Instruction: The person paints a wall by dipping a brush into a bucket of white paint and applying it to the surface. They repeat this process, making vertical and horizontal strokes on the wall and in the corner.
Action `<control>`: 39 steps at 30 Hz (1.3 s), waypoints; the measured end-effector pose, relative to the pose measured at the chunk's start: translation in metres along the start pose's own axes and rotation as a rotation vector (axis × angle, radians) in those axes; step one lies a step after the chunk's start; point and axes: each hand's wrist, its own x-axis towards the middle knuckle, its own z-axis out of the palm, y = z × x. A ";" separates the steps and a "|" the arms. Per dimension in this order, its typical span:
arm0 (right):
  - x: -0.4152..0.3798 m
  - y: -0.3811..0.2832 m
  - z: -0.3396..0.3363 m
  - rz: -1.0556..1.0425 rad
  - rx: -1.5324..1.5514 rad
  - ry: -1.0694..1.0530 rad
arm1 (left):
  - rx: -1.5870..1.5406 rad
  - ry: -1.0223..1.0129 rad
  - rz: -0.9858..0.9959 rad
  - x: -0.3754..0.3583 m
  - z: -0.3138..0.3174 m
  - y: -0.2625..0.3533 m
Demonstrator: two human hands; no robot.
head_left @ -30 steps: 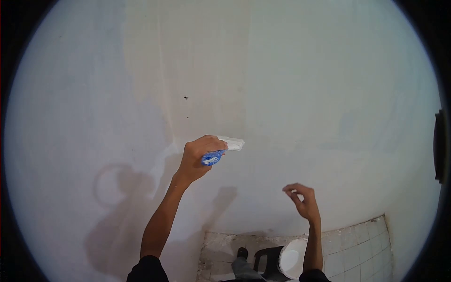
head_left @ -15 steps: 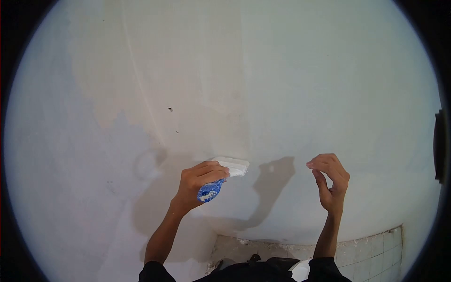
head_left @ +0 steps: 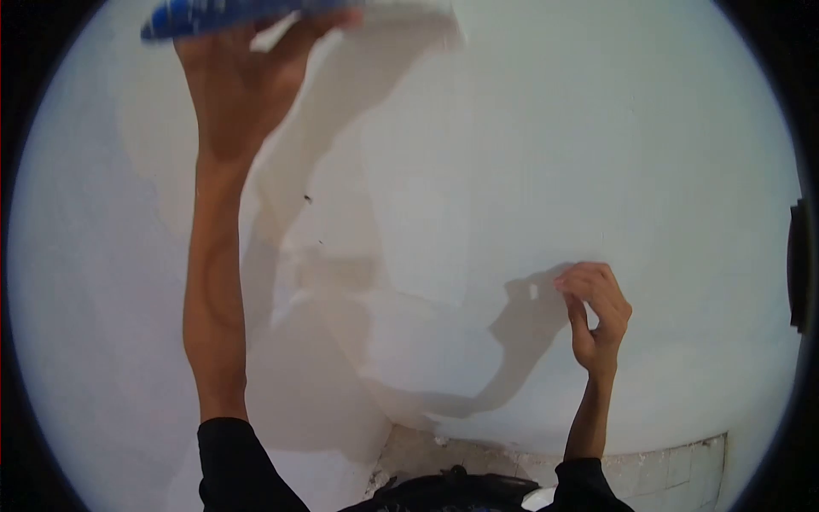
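Since half a second ago the left hand (head_left: pixel 247 51) has swept from the middle of the wall (head_left: pixel 597 154) to the very top of the view, arm stretched nearly straight, carrying the brush (head_left: pixel 213 15) up with it. The brush's blue handle is clamped in that fist and lies almost level along the upper edge, its white bristle end blurred and pointing right, against or just off the wall — I cannot tell which. The right hand (head_left: pixel 597 320) has hardly shifted: it hangs apart from the brush, lower right, fingers curled narrow, holding nothing and not clearly touching the surface.

By the look of it the work is painting the wall, and this is the top of a long upward stroke. To the left of the arm the surface shows a duller, patchy cream area; to the right it looks whiter and more even. The next move would likely call for a steady return downward beside the strip just covered, pressure kept even, the brush flat.

No container shows clearly now — only a sliver of tiled floor (head_left: pixel 682 469) at the bottom edge, and a pale curved scrap there too small to name.
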 end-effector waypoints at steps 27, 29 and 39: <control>0.071 0.106 0.063 -0.167 0.034 0.078 | -0.223 -0.167 -0.358 -0.112 0.068 -0.017; 0.078 0.120 0.071 -0.170 0.055 0.093 | -0.169 -0.025 -0.307 -0.081 0.082 -0.074; 0.036 0.058 0.016 -0.224 0.102 0.115 | 0.249 0.481 0.120 0.200 0.026 -0.147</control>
